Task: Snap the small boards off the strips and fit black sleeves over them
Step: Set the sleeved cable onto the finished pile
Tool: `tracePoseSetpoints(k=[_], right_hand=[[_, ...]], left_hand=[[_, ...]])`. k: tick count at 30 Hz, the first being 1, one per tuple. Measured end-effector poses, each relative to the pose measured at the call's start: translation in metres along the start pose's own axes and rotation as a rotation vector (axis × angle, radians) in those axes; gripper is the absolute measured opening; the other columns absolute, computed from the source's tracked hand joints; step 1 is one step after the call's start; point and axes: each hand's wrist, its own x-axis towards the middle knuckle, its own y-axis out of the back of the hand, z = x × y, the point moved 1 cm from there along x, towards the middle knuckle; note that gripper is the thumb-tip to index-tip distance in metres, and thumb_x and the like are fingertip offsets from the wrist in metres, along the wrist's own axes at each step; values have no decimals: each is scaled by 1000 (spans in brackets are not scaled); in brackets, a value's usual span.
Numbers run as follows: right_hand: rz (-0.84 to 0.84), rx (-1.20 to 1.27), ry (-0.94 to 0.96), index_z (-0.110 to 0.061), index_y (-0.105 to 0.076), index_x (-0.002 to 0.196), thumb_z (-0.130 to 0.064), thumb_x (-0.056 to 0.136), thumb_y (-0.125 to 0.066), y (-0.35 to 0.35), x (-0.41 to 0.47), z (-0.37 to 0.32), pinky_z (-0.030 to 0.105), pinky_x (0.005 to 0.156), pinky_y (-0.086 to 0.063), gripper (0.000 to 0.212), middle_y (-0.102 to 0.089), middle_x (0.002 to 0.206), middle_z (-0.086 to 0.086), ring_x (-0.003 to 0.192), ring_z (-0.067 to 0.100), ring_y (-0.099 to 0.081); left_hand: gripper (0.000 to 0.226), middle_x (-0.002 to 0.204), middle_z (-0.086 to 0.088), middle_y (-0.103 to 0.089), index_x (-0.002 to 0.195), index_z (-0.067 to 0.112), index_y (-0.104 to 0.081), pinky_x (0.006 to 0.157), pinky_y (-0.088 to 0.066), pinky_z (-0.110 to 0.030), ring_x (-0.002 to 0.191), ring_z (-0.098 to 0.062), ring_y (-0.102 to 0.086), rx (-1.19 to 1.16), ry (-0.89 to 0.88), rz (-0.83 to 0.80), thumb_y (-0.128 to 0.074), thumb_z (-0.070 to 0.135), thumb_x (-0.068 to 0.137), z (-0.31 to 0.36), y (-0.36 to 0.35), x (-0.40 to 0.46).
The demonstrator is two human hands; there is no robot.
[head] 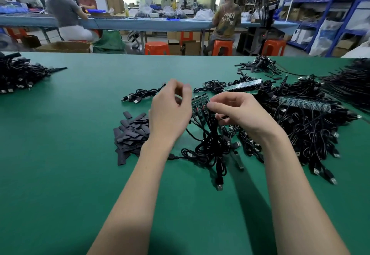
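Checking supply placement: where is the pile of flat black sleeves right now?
In the head view, the pile of flat black sleeves lies on the green table mat, just left of the left hand and forearm.

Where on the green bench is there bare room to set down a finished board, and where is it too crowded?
Bare mat lies between the far-left cable bundle and the sleeve pile, and also nearer the person, around the forearms. It is crowded right of the right hand, where the cable heap and board strips lie.
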Motion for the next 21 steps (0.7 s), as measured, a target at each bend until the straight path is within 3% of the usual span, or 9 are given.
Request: tracePoseSetpoints(k=[4, 8, 12, 15, 18, 21], right_hand=[[-113, -53, 10, -12, -77, 89, -19, 85, -80, -10, -3, -11, 20, 58, -52, 9, -70, 77, 6, 63, 12, -65], [-220, -34, -11, -10, -72, 86, -14, 88, -76, -17, -6, -17, 20, 55, -51, 7, -70, 77, 5, 63, 16, -69], [-240, -24, -15, -9, -69, 86, -12, 90, -74, -21, -7, -18, 20, 56, -52, 8, -68, 73, 3, 64, 14, -68], [-242, -5, -13, -7, -68, 87, -10, 90, -74, -21, -6, -18, 21, 57, -52, 8, -66, 74, 8, 65, 13, -66], [-233, -40, -3, -9, -71, 89, -17, 87, -77, -22, -5, -17, 23, 63, -55, 10, -67, 79, 10, 70, 14, -67], [-212, -11, 9, -12, -76, 88, -26, 77, -84, -24, -3, -17, 23, 68, -55, 20, -69, 85, 15, 72, 17, -64]], left_hand=[[59, 49, 6, -51, 62, 19, -58, 46, -29, -26, 48, -5, -49, 250, -139, 146, -33, 52, 104, 18, -4, -7], [75, 51, -1, -58, 55, 10, -58, 53, -45, -39, 52, -19, -56, 101, -36, 168, -27, 56, 105, 16, -6, -9], [79, 50, -5, -59, 51, 6, -56, 54, -46, -39, 55, -20, -62, 31, -15, 192, -28, 55, 106, 10, -7, -8], [77, 39, -2, -42, 43, 9, -41, 43, -30, -26, 42, -17, -46, 20, -9, 206, -31, 51, 107, 7, -6, -7], [75, 36, 1, -33, 42, 12, -34, 44, -28, -26, 40, -18, -41, -3, -20, 203, -34, 46, 108, 6, -6, -5], [77, 37, -4, -43, 42, 6, -43, 48, -33, -32, 39, -18, -45, -35, -23, 194, -33, 45, 108, 5, -9, -5]])
